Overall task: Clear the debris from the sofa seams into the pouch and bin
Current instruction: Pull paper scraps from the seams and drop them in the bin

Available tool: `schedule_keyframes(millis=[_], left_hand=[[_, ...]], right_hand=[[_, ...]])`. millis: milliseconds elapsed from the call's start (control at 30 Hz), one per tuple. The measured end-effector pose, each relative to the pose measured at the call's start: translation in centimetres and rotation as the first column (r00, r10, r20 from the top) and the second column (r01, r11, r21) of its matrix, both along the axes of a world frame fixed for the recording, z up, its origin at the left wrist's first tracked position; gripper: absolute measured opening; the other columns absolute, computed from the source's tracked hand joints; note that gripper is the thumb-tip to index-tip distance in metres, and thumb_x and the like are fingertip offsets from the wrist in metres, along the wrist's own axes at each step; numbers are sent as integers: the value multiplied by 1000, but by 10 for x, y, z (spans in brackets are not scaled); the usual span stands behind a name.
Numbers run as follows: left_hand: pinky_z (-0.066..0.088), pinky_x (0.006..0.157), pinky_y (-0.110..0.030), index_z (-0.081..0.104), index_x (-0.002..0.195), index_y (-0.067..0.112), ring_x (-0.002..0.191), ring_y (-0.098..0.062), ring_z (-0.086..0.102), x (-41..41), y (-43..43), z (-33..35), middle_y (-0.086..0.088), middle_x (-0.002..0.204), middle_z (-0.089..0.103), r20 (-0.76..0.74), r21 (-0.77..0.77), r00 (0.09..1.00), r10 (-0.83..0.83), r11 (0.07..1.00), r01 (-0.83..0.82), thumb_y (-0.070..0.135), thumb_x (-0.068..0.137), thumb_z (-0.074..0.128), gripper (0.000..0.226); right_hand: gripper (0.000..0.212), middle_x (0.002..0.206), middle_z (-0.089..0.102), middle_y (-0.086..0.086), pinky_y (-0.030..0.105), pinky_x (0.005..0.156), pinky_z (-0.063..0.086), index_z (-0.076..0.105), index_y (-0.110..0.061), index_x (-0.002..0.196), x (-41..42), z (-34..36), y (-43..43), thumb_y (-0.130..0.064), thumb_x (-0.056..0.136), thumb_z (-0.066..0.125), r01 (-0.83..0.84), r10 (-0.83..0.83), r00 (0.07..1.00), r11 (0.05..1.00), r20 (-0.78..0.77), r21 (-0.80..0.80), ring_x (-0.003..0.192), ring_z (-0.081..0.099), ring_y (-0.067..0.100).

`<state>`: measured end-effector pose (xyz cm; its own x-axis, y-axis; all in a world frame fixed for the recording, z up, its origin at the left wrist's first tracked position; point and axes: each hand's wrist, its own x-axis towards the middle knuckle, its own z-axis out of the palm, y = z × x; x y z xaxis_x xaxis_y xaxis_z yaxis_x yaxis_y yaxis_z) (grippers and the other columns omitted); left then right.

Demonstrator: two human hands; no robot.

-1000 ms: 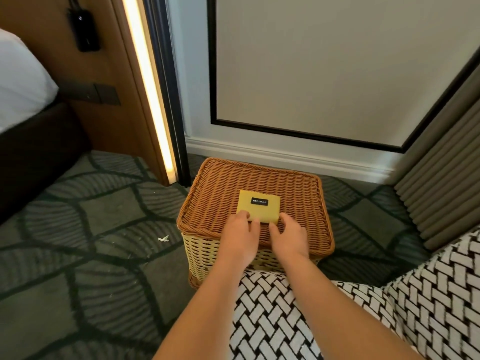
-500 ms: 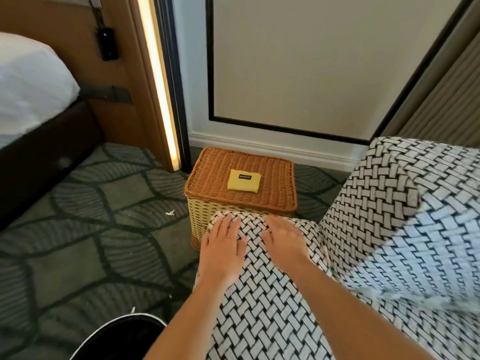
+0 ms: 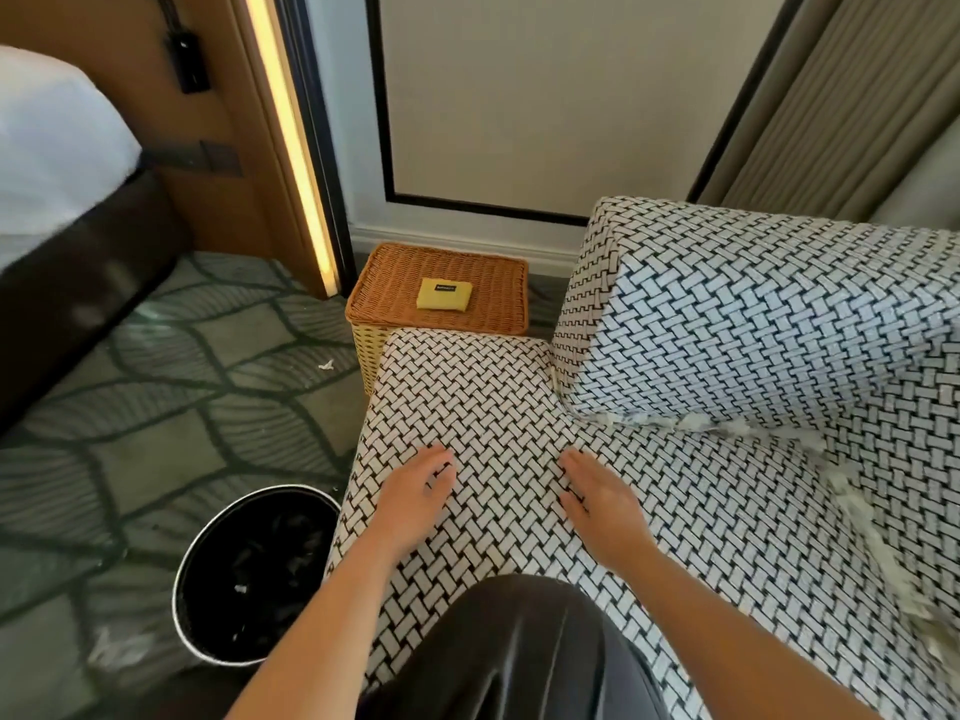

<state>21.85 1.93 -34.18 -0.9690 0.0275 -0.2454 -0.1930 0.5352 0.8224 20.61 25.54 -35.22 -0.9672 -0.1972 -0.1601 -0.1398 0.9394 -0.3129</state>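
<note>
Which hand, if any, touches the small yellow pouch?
Apart. Head view: left hand and right hand over the black-and-white sofa seat; pouch lies beyond on the wicker basket.

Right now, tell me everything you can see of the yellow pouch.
The yellow pouch is a small, flat, roughly rectangular soft packet, apparently fabric, with a black label on top whose text is too small to read. It lies flat near the middle of the brown wicker basket lid, just past the far end of the sofa seat. Only the lid touches it; the left hand and right hand rest on that seat, apart from it.
</note>
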Motion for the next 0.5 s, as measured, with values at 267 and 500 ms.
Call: schedule_keyframes(millis=[267, 500], left_hand=[[6, 118, -42, 47, 134, 31, 143, -11, 11, 40, 37, 4, 10, 153, 24, 102, 102, 994, -36, 994, 25, 43, 98, 34, 40], [-15, 111, -35, 38, 138, 36, 142, -3, -4, 24, 70, -9, 13, 156, 12, 6, -93, 988, -152, 984, 151, 37, 100, 31, 39]], right_hand=[[40, 135, 50, 1, 43, 109, 34, 53, -13, 129, 60, -9, 36, -18, 89, 56, 140, -209, 949, 950, -237, -278, 129, 42, 16], [32, 118, 62, 1, 42, 97, 39, 62, -14, 118, 54, -22, 29, -23, 87, 60, 269, -340, 861, 936, -379, -229, 113, 54, 22]])
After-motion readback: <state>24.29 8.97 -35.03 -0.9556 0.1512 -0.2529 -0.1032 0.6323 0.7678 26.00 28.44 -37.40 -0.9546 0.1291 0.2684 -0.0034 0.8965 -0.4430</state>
